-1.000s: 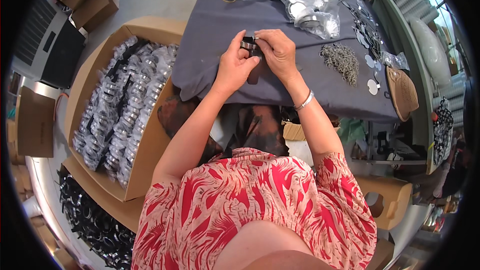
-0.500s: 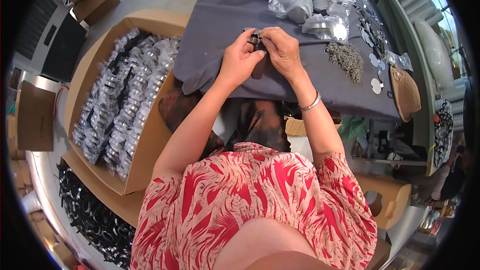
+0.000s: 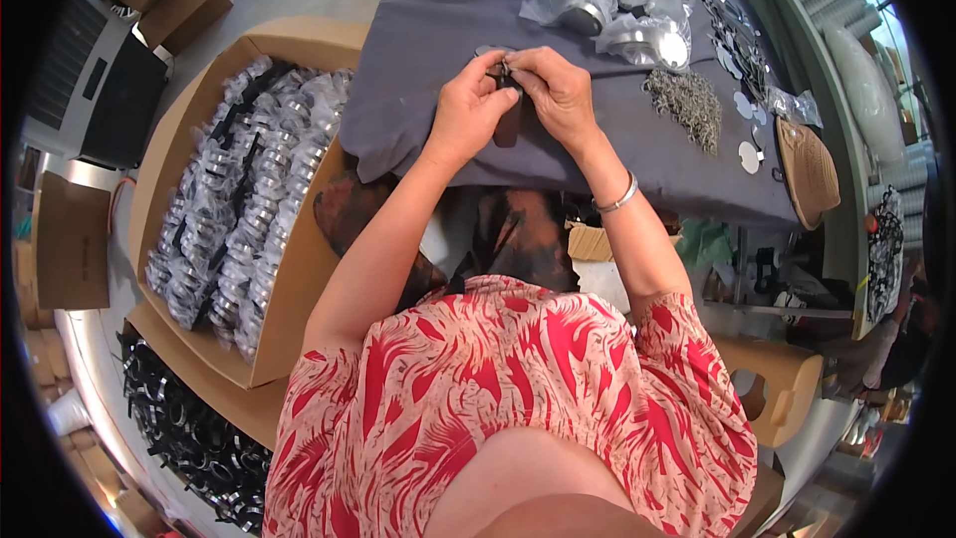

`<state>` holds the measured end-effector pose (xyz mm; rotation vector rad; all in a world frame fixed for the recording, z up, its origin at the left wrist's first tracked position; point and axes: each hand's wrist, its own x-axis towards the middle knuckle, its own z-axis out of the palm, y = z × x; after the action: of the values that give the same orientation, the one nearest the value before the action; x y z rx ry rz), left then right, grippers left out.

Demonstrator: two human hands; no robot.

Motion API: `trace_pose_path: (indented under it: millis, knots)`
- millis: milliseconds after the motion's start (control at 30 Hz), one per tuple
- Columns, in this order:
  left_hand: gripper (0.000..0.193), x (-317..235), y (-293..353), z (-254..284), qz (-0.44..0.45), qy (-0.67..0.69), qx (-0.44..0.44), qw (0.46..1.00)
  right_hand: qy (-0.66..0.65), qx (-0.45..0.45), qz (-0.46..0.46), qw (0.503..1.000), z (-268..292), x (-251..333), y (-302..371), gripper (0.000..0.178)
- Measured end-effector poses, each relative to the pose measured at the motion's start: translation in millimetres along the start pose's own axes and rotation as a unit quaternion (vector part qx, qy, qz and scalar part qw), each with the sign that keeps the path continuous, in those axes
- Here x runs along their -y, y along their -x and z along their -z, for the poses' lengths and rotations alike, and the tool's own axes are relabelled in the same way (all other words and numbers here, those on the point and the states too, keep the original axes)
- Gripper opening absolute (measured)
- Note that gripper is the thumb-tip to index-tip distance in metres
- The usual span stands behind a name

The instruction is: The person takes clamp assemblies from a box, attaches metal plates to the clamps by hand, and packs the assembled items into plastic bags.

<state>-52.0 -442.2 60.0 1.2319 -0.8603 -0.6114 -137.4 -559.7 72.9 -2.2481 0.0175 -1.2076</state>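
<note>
Just above the dark-covered table [image 3: 408, 80], both my hands meet over a small item with a dark brown strap-like strip [image 3: 507, 128] hanging from it. My left hand [image 3: 472, 112] grips one side with thumb and bent fingers. On the other side, my right hand [image 3: 555, 98] pinches the top of the item between thumb and forefinger. A small metallic part shows between the fingertips, but most of it is hidden by them. Behind my left fingertips the edge of a pale disc [image 3: 484, 49] shows.
To the left, a carton [image 3: 286, 334] holds rows of plastic-wrapped round items; black banded pieces [image 3: 199, 458] lie below it. Bagged round items [image 3: 642, 40] cover the table's far side. A metal chain pile [image 3: 685, 110], flat discs [image 3: 749, 156] and a straw hat [image 3: 807, 169] lie right.
My fingertips have drawn closer together around the item's top, and the brown strip shows more fully below them. The whole view has shifted slightly.
</note>
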Motion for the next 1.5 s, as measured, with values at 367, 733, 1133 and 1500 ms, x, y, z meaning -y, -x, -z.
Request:
trace_pose_path:
  millis: [367, 733, 1133, 1500]
  knots:
    - [0.014, 4, -13, -16, 0.016, -0.042, -0.108, 0.993, 0.156, 0.023, 0.095, 0.983, 8, 5, -2, 0.012]
    - [0.015, 6, -12, -14, -0.032, -0.121, -0.117, 0.985, 0.157, -0.23, -0.265, 0.923, 175, -18, 58, 0.006]
    - [0.016, -4, -9, -16, 0.0, -0.116, -0.123, 0.986, 0.423, -0.181, -0.381, 0.802, 282, -81, 98, 0.017]
    - [0.014, 4, -10, -11, -0.196, -0.236, -0.142, 0.941, 0.545, -0.098, -0.439, 0.707, 311, -76, 119, 0.031]
